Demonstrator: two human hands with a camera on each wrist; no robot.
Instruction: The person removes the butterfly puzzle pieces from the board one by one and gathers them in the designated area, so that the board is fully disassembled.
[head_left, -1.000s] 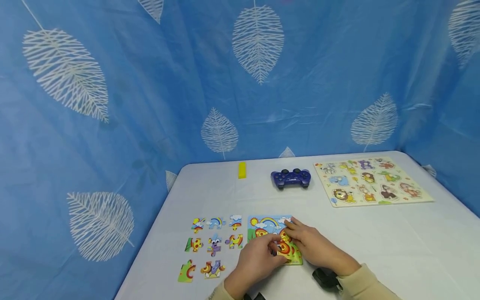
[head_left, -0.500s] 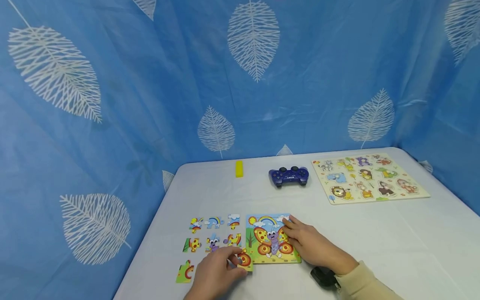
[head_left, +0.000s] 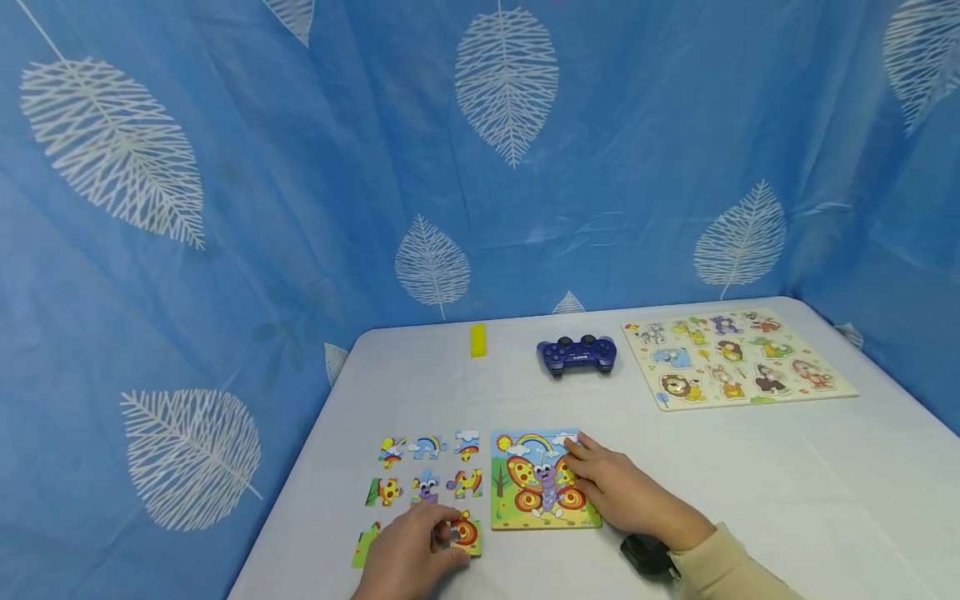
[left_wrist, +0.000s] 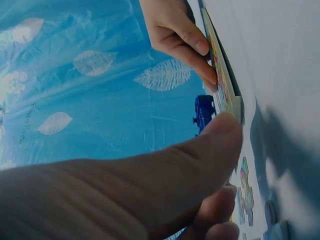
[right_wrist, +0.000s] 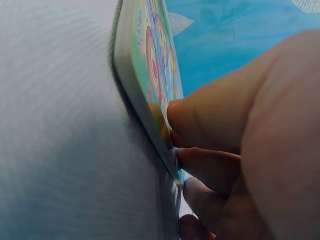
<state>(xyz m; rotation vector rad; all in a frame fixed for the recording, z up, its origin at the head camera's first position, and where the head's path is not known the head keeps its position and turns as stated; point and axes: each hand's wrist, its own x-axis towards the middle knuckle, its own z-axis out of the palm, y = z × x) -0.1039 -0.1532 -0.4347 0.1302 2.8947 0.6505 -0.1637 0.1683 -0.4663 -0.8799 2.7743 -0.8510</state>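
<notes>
My left hand [head_left: 408,546] pinches a jigsaw piece [head_left: 467,537] with a red-and-orange spiral, low over the table at the lower right of a grid of loose pieces. Its fingers hide part of the bottom row; in the left wrist view the thumb [left_wrist: 220,132] covers most of what it holds. A square butterfly puzzle board [head_left: 543,492] shows the full picture, just right of the grid. My right hand [head_left: 618,492] rests on the board's right side, fingers over its edge and face. The right wrist view shows its thumb [right_wrist: 190,115] against the board's face.
Loose jigsaw pieces [head_left: 426,448] lie in rows at the left. Farther back are a yellow block [head_left: 478,340], a blue game controller [head_left: 577,355] and an animal puzzle board [head_left: 738,358]. A blue leaf-print curtain [head_left: 585,208] hangs behind the white table [head_left: 420,375].
My left hand has lifted the spiral piece from over the board and carried it left to the loose pieces, uncovering the butterfly picture. My right hand has stayed on the board.
</notes>
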